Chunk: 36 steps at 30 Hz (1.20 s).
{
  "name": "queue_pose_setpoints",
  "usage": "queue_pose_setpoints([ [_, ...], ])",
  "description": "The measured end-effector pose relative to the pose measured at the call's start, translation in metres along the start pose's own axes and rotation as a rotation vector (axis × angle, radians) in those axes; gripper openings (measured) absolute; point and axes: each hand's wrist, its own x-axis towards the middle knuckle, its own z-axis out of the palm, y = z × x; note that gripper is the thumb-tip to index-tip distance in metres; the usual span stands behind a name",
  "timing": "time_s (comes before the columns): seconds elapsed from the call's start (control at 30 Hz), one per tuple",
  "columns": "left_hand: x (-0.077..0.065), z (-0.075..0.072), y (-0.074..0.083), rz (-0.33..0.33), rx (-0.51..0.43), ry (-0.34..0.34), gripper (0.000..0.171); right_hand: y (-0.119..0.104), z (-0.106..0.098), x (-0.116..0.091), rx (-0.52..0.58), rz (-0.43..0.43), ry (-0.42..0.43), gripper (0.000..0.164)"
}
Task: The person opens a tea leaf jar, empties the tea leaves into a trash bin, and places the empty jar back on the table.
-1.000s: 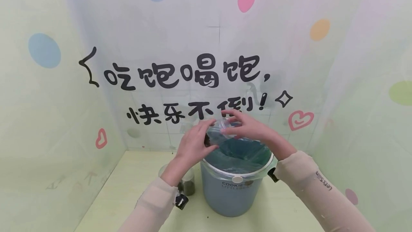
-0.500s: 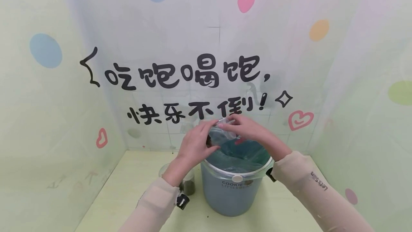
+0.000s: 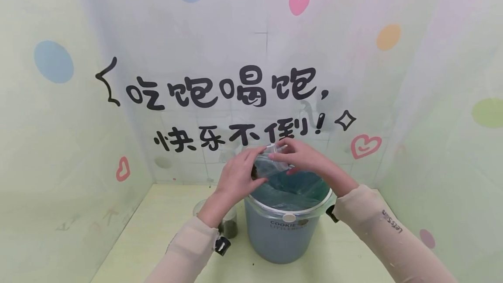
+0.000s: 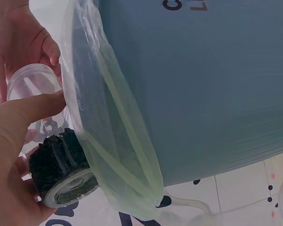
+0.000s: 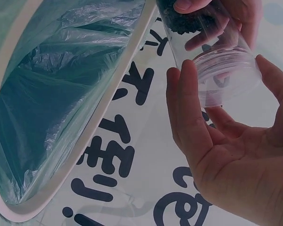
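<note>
My left hand (image 3: 235,174) grips a clear jar (image 3: 270,167) tilted on its side above the bucket's mouth. Dark, crumbly stuff (image 4: 56,155) is packed toward the jar's base, which shows lowest in the left wrist view. At the other end, my right hand (image 3: 304,157) curves its fingers and thumb around the clear lid (image 5: 228,70), beside the screw ridges. The blue-grey bucket (image 3: 280,243) stands directly below, lined with a thin greenish bag (image 5: 61,94) that folds over its white rim.
Behind my left forearm, jars with dark contents (image 3: 230,226) stand on the pale yellow table (image 3: 157,230), partly hidden. A printed wall sheet (image 3: 220,34) rises behind the bucket, with more sheeting at both sides. Black wrist mounts (image 3: 222,246) sit on the sleeves.
My right hand's fingers, more spread a second ago, have closed in around the jar's lid end and turned slightly. The left hand and the bucket stay in place.
</note>
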Motion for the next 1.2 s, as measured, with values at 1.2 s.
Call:
queue_pose_setpoints([
  [1.2, -0.0021, -0.0029, 0.0026, 0.016, 0.018, 0.012, 0.083, 0.0075, 0.0009, -0.0007, 0.004, -0.126, 0.01, 0.052],
])
